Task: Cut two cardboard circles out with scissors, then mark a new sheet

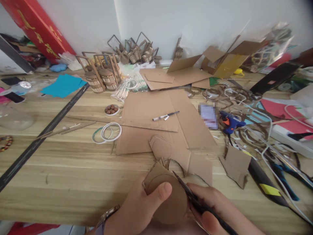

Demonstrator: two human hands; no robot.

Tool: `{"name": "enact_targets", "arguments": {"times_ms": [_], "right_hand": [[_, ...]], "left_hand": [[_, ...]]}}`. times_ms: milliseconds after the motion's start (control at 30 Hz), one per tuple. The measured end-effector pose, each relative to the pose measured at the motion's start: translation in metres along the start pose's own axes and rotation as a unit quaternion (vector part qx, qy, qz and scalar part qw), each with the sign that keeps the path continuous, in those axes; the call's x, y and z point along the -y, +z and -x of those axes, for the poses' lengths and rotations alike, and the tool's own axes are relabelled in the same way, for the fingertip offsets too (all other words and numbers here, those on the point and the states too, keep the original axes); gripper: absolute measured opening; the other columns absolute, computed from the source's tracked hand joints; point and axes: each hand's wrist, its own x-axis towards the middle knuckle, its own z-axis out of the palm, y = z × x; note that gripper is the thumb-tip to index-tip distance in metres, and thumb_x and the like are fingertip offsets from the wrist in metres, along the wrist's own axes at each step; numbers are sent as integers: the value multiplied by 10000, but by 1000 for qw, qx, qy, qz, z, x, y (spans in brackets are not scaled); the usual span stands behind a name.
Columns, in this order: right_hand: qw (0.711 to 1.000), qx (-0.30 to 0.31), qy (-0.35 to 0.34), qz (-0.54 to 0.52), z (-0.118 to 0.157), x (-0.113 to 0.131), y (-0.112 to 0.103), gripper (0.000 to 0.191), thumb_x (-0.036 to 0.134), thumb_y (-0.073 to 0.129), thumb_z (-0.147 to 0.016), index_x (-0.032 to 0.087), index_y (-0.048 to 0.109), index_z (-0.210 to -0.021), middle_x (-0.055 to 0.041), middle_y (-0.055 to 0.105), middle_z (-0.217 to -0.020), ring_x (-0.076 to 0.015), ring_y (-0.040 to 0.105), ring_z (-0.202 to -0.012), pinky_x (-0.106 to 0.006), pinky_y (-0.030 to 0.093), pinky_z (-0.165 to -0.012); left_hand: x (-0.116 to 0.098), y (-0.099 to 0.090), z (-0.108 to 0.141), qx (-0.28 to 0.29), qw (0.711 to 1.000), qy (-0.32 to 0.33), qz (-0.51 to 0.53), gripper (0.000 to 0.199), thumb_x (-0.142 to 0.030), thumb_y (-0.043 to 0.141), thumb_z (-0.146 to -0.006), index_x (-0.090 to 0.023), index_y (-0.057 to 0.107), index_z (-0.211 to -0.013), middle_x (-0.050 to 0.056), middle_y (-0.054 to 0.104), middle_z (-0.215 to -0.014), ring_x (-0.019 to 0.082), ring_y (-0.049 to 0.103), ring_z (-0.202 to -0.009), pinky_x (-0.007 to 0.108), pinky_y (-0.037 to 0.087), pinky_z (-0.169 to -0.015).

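Note:
My left hand [140, 205] grips a piece of brown cardboard [168, 202], its thumb pressed on the face. The piece has a drawn curve near its upper corner and a rounded edge at the right and bottom. In my right hand [212, 209] is a pair of black scissors [192, 195], the blades pointing up and left along the cardboard's right edge. My right fingers hide part of the handles. Just beyond lie cardboard offcuts [199, 166] with curved cut-outs, one of them bearing a drawn circle.
A large cardboard sheet [146, 104] carries a pen [166, 116]. Left of it are tape rolls [111, 132] and a bowl of brown balls [111, 109]. A blue glue gun [231, 122], cables and pliers [281, 176] lie right. Small woven baskets [110, 78] stand at the back.

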Motion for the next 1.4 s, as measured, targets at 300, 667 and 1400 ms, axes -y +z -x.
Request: {"name": "enact_targets", "arguments": {"times_ms": [300, 667, 1400], "right_hand": [[999, 29, -8, -13, 0, 4, -4, 786, 975, 288, -705, 207, 454, -696, 34, 412, -619, -123, 358, -560, -249, 273, -518], [1000, 25, -6, 6, 3, -6, -3, 737, 937, 319, -762, 214, 423, -664, 37, 386, -608, -128, 366, -559, -254, 255, -514], [998, 44, 22, 26, -1, -11, -13, 600, 777, 482, -853, 216, 597, -671, 14, 535, -621, -151, 475, -575, -255, 353, -555]], "left_hand": [[0, 1, 0, 15, 999, 0, 33, 459, -552, 689, -838, -178, 722, -1103, 93, 772, -1092, 281, 699, -1043, 362, 545, -911], [-4, 4, 2, 8, 1000, 4, 17, 474, -554, 683, -842, -178, 724, -1128, 84, 775, -1089, 267, 695, -1044, 338, 533, -922], [-2, 3, -3, 50, 998, 12, 45, 441, -533, 692, -844, -173, 721, -1098, 85, 777, -1033, 260, 702, -1002, 359, 533, -906]]}}
